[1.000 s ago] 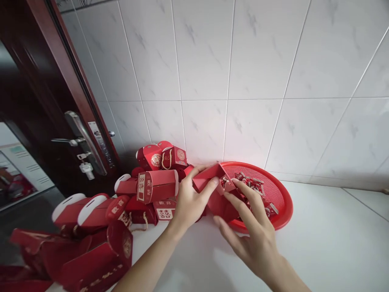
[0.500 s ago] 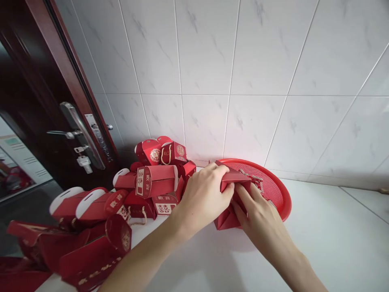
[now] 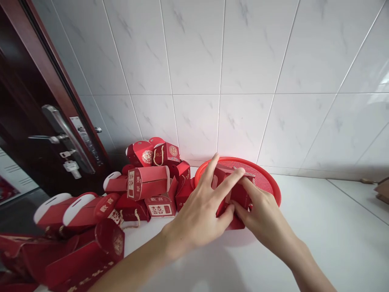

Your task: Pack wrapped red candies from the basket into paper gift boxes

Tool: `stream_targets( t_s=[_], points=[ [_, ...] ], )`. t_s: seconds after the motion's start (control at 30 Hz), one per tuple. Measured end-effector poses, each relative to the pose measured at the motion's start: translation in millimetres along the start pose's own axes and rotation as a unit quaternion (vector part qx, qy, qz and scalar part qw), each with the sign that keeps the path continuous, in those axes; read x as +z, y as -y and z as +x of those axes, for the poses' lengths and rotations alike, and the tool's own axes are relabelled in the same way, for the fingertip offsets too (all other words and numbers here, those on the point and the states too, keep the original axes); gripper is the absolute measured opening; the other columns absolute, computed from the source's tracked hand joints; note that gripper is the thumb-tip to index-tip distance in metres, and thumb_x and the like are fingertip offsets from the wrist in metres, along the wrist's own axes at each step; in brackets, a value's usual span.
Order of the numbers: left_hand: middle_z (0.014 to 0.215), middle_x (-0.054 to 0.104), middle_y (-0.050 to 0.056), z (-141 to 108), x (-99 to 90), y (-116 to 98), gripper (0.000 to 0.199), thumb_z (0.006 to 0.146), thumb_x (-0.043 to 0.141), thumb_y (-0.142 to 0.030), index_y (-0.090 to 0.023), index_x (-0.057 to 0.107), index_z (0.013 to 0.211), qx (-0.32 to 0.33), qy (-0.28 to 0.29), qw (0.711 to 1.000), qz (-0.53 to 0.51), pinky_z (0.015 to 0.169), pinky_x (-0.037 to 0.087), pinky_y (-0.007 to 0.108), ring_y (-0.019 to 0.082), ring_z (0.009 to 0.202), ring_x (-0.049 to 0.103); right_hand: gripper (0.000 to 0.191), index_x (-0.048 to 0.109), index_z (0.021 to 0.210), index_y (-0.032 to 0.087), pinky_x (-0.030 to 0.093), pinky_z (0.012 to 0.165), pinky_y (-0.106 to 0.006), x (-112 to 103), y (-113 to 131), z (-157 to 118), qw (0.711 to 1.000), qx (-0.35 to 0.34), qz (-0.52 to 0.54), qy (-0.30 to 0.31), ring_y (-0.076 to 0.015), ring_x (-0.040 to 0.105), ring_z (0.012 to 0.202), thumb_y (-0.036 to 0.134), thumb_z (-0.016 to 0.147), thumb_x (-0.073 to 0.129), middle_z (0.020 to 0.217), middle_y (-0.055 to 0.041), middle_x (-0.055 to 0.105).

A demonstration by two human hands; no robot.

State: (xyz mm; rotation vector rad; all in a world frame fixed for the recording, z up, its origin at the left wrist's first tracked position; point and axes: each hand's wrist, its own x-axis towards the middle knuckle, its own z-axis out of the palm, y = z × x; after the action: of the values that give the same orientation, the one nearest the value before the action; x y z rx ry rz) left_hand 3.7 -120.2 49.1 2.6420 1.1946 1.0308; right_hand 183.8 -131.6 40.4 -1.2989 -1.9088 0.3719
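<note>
A red paper gift box (image 3: pixel 236 223) is between my hands, in front of a red plastic basket (image 3: pixel 277 194). My right hand (image 3: pixel 263 211) grips the box from the right, thumb on the near side and fingers over the top. My left hand (image 3: pixel 202 215) has its fingers spread, the index pointing up and the middle finger reaching across the box top. Its thumb lies against the near face. Both hands cover much of the box, and the basket's contents are mostly hidden behind it.
Several folded red gift boxes (image 3: pixel 148 182) are piled on the left of the white countertop (image 3: pixel 316 243), some with rope handles. Behind stands a tiled wall (image 3: pixel 194 121). A dark door (image 3: pixel 27 101) with keys (image 3: pixel 71 166) is at left, and a brown object (image 3: pixel 382 190) sits at the right edge.
My left hand has loosened from the box's upper flap and its fingers have spread. The box sits slightly turned under my right hand. The view has shifted to the right.
</note>
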Motion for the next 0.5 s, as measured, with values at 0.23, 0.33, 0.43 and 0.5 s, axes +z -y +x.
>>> stream_targets(
  t_s=[0.23,0.33,0.43,0.5],
  points=[
    [0.168,0.031,0.007,-2.0,-3.1,4.2,0.075,0.086,0.063,-0.007,-0.038,0.047,0.153,0.016,0.021,1.000,-0.013,0.116,0.051,0.050,0.033,0.153,0.038,0.024,0.065,0.104,0.024,0.052,0.058,-0.030,-4.3,1.0,1.0,0.994,-0.010,0.096,0.051,-0.0185,0.067,0.068,0.012,0.090,0.051,0.081,0.0006,0.072],
    [0.166,0.033,0.006,-3.2,-2.7,7.7,0.076,0.085,0.064,-0.005,-0.040,0.048,0.152,0.015,0.009,1.000,-0.020,0.116,0.052,0.048,0.033,0.153,0.039,0.027,0.067,0.110,0.024,0.056,0.061,-0.032,-3.9,-0.7,1.5,0.992,-0.031,0.113,0.054,-0.0195,0.068,0.072,0.013,0.091,0.051,0.086,-0.0005,0.073],
    [0.166,0.034,0.006,-5.7,-2.8,11.5,0.074,0.086,0.065,-0.006,-0.041,0.050,0.150,0.013,0.001,0.999,-0.033,0.118,0.050,0.046,0.032,0.154,0.038,0.036,0.066,0.122,0.027,0.059,0.067,-0.034,-3.3,-3.6,1.7,0.991,-0.051,0.116,0.048,-0.0201,0.069,0.078,0.013,0.092,0.052,0.096,-0.0013,0.074],
    [0.165,0.035,0.006,-7.1,-3.9,14.4,0.073,0.086,0.068,-0.008,-0.040,0.050,0.149,0.015,-0.008,0.999,-0.041,0.120,0.048,0.046,0.031,0.153,0.039,0.040,0.065,0.128,0.029,0.060,0.073,-0.036,-2.9,-5.4,1.9,0.990,-0.067,0.117,0.038,-0.0203,0.070,0.084,0.013,0.093,0.053,0.105,-0.0018,0.075]
  ],
)
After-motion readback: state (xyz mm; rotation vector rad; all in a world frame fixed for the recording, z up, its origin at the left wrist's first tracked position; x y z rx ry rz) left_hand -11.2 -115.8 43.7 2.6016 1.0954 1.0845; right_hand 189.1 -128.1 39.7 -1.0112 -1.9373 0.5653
